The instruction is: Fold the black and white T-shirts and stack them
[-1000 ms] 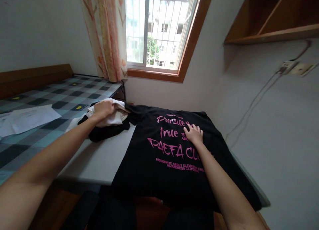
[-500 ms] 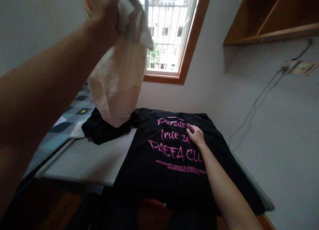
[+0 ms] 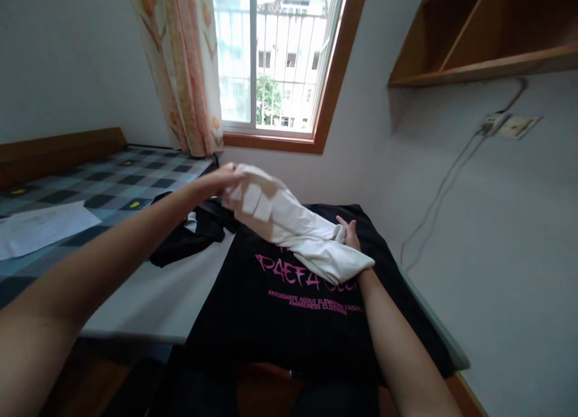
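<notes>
A black shirt with pink lettering point(image 3: 280, 314) lies spread over the table. Stretched above and across it is a white cloth point(image 3: 298, 224). My left hand point(image 3: 230, 179) is closed on the cloth's upper left end, raised over the table. At the cloth's right end is my right hand point(image 3: 351, 233), with thumb and index finger apart; its other fingers are partly hidden by the cloth, which touches the hand and wrist. Just left of the shirt, a crumpled black garment point(image 3: 180, 242) lies on the table.
The white table point(image 3: 149, 302) adjoins a bed with a checked cover point(image 3: 103, 179), where papers point(image 3: 49, 224) lie. A curtain point(image 3: 189, 73) hangs by the window. Wooden shelf point(image 3: 478, 70), socket point(image 3: 501, 126) and cables are on the right wall.
My left hand has come down from high up, lowering the white cloth toward the shirt and across to my right hand. My right hand has lifted its fingers from the lettering. The view has shifted slightly.
</notes>
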Demonstrator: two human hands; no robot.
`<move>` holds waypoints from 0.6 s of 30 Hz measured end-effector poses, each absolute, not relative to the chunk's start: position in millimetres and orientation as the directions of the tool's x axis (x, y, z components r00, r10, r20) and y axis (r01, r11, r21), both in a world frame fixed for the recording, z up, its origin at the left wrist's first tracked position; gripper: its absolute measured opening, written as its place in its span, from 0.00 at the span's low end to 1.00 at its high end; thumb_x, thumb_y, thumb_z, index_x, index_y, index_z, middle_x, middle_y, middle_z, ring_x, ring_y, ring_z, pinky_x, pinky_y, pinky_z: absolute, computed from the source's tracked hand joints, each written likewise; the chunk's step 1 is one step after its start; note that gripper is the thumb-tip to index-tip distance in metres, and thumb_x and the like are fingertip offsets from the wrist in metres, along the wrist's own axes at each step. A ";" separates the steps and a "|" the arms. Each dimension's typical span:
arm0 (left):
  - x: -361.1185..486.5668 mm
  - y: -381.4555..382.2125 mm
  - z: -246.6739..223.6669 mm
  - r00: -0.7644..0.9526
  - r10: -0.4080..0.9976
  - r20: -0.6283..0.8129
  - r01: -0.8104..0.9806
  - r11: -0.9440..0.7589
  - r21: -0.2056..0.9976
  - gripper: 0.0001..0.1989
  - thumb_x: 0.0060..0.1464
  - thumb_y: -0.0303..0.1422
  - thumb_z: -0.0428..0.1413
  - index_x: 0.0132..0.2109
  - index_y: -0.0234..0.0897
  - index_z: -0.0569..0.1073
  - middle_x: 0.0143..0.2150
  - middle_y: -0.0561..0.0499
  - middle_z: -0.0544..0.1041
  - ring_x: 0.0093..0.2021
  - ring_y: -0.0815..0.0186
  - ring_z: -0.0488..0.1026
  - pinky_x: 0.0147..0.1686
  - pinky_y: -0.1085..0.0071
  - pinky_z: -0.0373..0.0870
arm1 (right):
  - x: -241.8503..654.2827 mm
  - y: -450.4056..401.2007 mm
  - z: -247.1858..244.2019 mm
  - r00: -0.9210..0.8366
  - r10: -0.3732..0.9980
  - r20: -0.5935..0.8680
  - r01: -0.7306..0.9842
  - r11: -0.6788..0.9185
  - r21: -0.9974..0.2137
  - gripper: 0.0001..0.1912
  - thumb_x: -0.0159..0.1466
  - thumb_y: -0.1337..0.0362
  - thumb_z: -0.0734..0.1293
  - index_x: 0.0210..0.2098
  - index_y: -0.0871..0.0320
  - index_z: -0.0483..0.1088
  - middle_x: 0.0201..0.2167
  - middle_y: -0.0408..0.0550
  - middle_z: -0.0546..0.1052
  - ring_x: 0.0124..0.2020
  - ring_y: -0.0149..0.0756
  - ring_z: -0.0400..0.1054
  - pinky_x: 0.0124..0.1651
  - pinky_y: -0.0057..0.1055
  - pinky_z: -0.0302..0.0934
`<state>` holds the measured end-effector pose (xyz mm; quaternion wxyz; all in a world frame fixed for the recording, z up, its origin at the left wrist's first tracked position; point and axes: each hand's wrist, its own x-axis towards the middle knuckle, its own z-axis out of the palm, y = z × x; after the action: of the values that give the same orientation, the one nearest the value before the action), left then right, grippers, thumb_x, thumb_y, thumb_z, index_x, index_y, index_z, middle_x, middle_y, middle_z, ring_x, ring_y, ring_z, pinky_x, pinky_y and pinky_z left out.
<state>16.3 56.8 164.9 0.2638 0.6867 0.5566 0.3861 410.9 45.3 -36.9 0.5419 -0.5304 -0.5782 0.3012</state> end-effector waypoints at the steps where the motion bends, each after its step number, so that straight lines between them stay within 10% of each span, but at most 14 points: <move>1: 10.3 49.0 132.0 0.181 0.975 0.126 0.612 -0.212 0.762 0.26 0.50 0.40 0.60 0.54 0.32 0.69 0.36 0.48 0.77 0.36 0.59 0.77 0.30 0.69 0.74 | 411.0 43.2 -34.8 0.180 0.946 0.269 0.280 0.213 -0.936 0.52 0.61 0.28 0.43 0.63 0.59 0.66 0.50 0.60 0.79 0.50 0.48 0.75 0.50 0.43 0.70; 7: 10.6 11.6 22.9 0.318 0.777 0.542 0.771 -0.545 0.329 0.25 0.56 0.39 0.59 0.60 0.41 0.68 0.61 0.40 0.67 0.60 0.50 0.67 0.57 0.51 0.65 | 401.2 26.1 -21.1 0.125 0.926 0.357 0.537 0.240 -0.809 0.42 0.57 0.34 0.64 0.57 0.60 0.71 0.57 0.60 0.75 0.58 0.53 0.69 0.61 0.48 0.62; 11: 30.3 1.6 2.7 0.608 0.630 0.484 0.704 -0.709 0.038 0.14 0.63 0.38 0.55 0.53 0.43 0.74 0.58 0.43 0.72 0.61 0.51 0.66 0.61 0.50 0.58 | 398.9 17.7 -16.2 0.110 0.935 0.338 0.661 0.185 -0.727 0.37 0.61 0.41 0.65 0.62 0.57 0.67 0.61 0.58 0.72 0.61 0.51 0.66 0.63 0.47 0.59; 18: 32.1 8.1 -25.0 0.545 0.670 0.504 0.776 -0.630 -0.001 0.12 0.62 0.34 0.54 0.52 0.44 0.75 0.58 0.45 0.74 0.62 0.51 0.66 0.58 0.50 0.56 | 397.7 14.0 -12.1 0.162 0.945 0.284 0.705 0.091 -0.704 0.27 0.62 0.49 0.64 0.55 0.58 0.73 0.55 0.58 0.77 0.56 0.50 0.71 0.59 0.45 0.64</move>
<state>32.1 8.1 -25.0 -0.1129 0.8716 0.4149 0.2356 397.7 14.0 -12.1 0.3878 -0.6562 -0.6285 0.1550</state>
